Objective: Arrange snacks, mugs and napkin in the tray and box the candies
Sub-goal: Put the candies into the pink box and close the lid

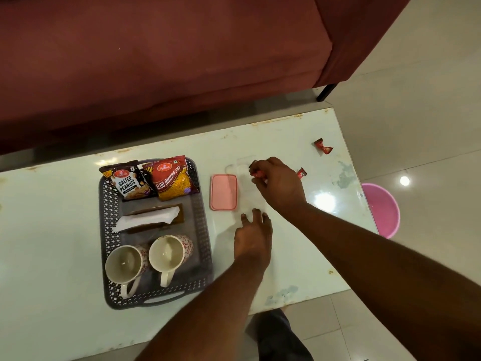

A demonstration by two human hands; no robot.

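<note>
A grey perforated tray (200, 230) on the white table holds a salted peanuts packet (128, 182), an aloo bhujia packet (173, 179), a white napkin (148, 218) on a brown holder, and two empty mugs (125, 264) (168, 252). Right of the tray lies a pink lid (223, 192). A clear box (243, 175), hard to make out, stands beside the lid. My right hand (281, 186) hovers over the box, pinching a red candy (256, 173). My left hand (253, 234) rests with fingertips at the box's near end. Two more red candies (301, 173) (322, 146) lie on the table.
A maroon sofa (161, 61) runs along the far side of the table, with a black leg (326, 91). A pink bucket (382, 209) stands on the tiled floor past the table's right edge. The table (299, 261) surface is glossy with worn patches.
</note>
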